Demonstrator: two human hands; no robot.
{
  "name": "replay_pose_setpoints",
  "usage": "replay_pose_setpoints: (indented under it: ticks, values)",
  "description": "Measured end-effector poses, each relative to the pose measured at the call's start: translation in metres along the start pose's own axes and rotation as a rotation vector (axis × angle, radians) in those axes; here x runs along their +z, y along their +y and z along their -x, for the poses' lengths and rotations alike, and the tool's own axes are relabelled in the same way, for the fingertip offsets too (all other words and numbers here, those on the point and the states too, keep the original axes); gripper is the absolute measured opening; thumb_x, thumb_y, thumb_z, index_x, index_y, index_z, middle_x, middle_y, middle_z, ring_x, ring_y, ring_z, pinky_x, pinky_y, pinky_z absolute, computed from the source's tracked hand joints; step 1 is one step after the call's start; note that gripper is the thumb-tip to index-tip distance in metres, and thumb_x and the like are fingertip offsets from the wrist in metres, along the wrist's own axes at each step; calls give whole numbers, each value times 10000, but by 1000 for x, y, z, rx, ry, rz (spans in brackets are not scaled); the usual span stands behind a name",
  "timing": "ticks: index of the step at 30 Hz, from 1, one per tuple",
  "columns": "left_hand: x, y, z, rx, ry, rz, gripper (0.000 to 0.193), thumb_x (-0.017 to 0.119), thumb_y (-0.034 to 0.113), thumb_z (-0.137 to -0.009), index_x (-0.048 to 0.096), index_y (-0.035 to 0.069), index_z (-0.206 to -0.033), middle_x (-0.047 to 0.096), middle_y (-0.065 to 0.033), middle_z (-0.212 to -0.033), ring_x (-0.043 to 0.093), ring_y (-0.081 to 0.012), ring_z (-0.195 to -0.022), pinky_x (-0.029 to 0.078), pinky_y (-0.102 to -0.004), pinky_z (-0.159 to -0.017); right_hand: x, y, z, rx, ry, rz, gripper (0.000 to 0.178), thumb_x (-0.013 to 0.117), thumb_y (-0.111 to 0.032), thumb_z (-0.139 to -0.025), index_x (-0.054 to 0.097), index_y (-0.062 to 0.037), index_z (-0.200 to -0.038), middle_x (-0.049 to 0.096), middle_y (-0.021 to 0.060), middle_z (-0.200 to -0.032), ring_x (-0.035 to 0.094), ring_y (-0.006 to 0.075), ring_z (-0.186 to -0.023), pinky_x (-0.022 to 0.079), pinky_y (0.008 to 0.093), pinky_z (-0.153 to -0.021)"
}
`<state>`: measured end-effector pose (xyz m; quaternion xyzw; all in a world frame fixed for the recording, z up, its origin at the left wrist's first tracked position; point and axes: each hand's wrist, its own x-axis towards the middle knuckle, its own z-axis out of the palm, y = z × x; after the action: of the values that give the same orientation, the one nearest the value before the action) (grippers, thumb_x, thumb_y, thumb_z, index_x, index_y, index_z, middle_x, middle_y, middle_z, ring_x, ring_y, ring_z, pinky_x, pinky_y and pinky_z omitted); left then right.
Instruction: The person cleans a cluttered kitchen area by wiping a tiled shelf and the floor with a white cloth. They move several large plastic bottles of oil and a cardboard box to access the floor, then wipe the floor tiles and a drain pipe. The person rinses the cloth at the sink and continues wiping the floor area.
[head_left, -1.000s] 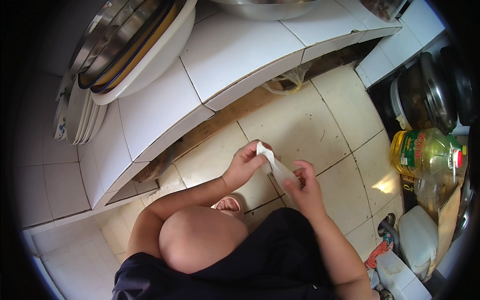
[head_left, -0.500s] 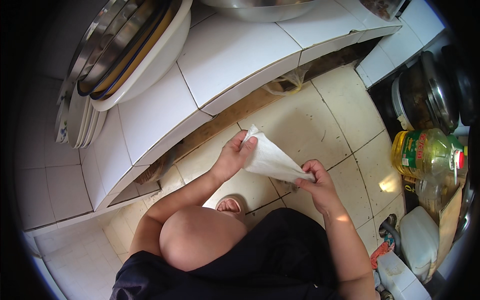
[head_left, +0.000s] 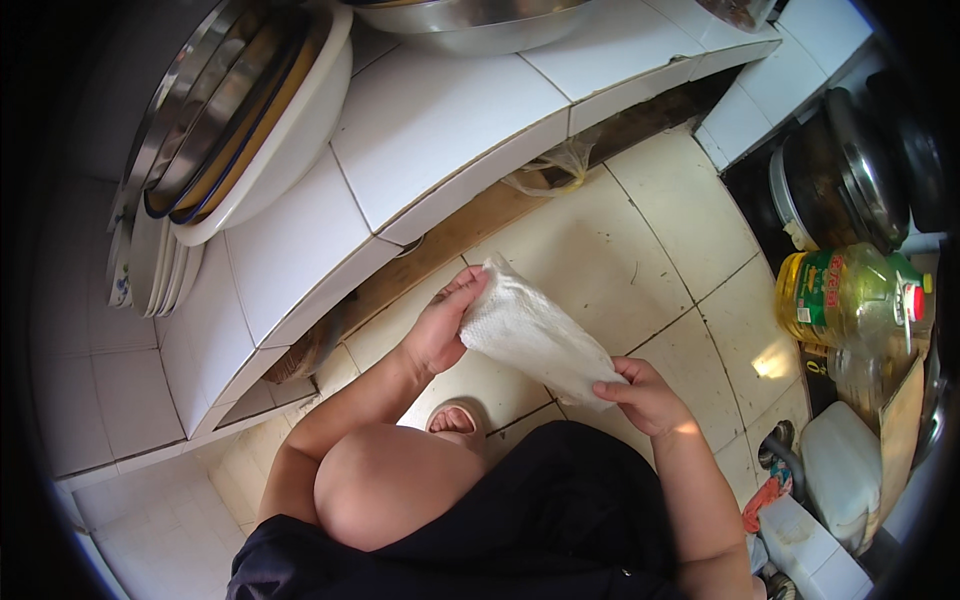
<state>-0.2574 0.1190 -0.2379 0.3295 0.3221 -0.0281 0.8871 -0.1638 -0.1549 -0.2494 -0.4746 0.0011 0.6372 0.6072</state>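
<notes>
A folded white cloth [head_left: 535, 328] is stretched between my two hands, above the tiled floor and in front of my knees. My left hand [head_left: 446, 318] pinches its upper left end, thumb on top. The lower right end is gripped by my right hand [head_left: 645, 396], its thumb pressed on the cloth and its fingers partly hidden beneath. The cloth slopes down from left to right and touches nothing but my hands.
A white-tiled counter [head_left: 440, 120] runs across the far side, with stacked basins [head_left: 290, 150], plates [head_left: 165, 265] and a steel bowl [head_left: 480, 25] on it. At right stand an oil bottle [head_left: 840, 300], a dark pot [head_left: 835, 185] and a whitish jug [head_left: 840, 475].
The cloth has opened wider and flatter between my hands. My left hand has shifted slightly left, and my right hand slightly lower. The view has moved a little.
</notes>
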Motion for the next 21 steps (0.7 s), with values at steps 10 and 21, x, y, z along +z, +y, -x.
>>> replay_pose_setpoints:
  ticks: [10, 21]
  values:
    - [-5, -4, 4, -72, -46, -526, 375, 474, 251, -951, 431, 90, -1286, 513, -42, -1187, 562, -130, -931, 452, -270, -797, -47, -78, 29, -747, 839, 377, 247, 511, -124, -884, 549, -32, -1109, 547, 91, -1158, 550, 217, -1025, 456, 360, -860]
    - [-44, -30, 12, -191, -20, -650, 299, 447, 217, -961, 484, 59, -1213, 561, -76, -1080, 565, -168, -913, 461, -285, -776, -171, -35, -32, -304, 1200, 1348, 654, 561, -315, -851, 292, -14, -1365, 193, 159, -1465, 188, 307, -1349, 194, 410, -1083]
